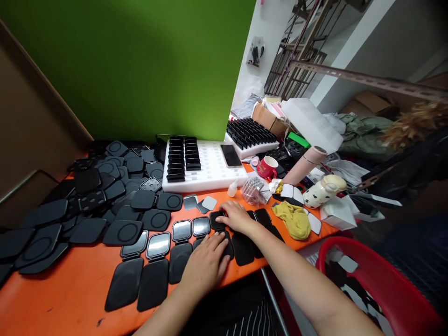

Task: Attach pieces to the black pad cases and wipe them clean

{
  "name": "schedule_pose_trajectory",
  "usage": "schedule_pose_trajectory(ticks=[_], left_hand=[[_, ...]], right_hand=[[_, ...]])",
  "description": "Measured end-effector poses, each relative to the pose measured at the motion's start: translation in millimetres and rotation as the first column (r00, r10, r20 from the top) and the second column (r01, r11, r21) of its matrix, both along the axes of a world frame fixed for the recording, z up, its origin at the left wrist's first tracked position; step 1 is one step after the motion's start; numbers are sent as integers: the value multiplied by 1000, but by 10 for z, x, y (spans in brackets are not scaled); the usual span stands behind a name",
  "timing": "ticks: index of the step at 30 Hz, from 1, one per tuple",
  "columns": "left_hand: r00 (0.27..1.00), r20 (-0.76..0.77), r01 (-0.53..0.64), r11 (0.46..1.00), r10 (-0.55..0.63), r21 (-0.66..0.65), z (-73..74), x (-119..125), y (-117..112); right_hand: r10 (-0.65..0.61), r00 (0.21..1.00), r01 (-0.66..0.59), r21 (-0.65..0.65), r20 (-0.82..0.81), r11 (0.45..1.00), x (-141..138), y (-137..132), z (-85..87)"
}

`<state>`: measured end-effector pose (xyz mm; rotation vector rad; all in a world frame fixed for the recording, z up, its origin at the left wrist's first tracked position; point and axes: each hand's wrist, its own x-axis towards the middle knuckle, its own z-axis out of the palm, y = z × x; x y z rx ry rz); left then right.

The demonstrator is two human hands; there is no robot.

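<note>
Black folding pads, each with a large panel hinged to a small square one, lie unfolded in a row along the front of the orange table (80, 284). My left hand (205, 261) lies palm down on one folding pad (227, 247), fingers stretched over its large panel. At the small upper panel (216, 221) of that row, my right hand (236, 217) has its thumb and fingers curled against the panel. Some small panels to the left show a shiny silver face (158, 245). Beyond my hands lie loose grey square sheets (209, 203).
Black pads are heaped at left (122, 231). A white foam tray (206, 185) holds upright black pieces and a phone (231, 156). To the right are a dropper bottle (232, 189), red mug (268, 167), pink flask (304, 165), yellow cloth (294, 221) and red basket (388, 284).
</note>
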<state>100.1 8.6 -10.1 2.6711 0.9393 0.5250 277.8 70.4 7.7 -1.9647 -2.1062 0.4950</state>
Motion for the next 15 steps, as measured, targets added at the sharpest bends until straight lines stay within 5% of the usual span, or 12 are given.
schedule_pose_trajectory(ticks=[8,15], left_hand=[[999,30,14,1000,-14,-1,-4,-5,-10],[985,139,105,994,-103,-6,79,-77,-55]], right_hand=[[-118,985,134,130,-122,982,50,-144,18],[-287,902,352,166,-322,921,120,-729,310]])
